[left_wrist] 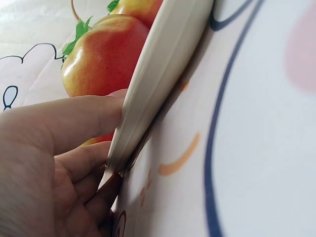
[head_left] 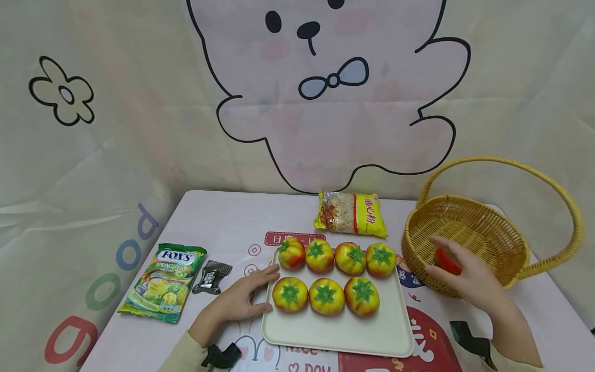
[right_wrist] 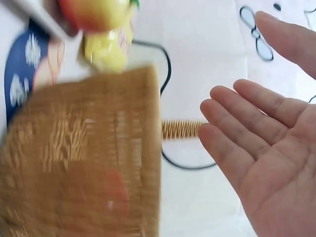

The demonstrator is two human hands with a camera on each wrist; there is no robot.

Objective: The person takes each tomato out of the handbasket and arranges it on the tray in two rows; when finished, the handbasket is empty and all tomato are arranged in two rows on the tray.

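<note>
My left hand (head_left: 239,297) touches the left edge of a cream tray (head_left: 325,333), its thumb and fingertips against the rim in the left wrist view. Several red-and-yellow fruits with green leafy tops, perhaps toy tomatoes (head_left: 327,296), sit in two rows on the tray. Over the near left part of a wicker basket (head_left: 520,243), my right hand (head_left: 469,271) has thumb and fingers spread apart. Its palm holds nothing in the right wrist view. A smooth red thing (head_left: 447,262) shows between thumb and fingers in the head view; its kind is unclear, being partly covered.
A green candy bag (head_left: 165,281) and a small dark wrapped snack (head_left: 212,277) lie left of the tray. Behind it is a yellow pasta bag (head_left: 350,214). The basket's tall handle (head_left: 564,199) arches over its right side. A printed cloth hangs behind the table.
</note>
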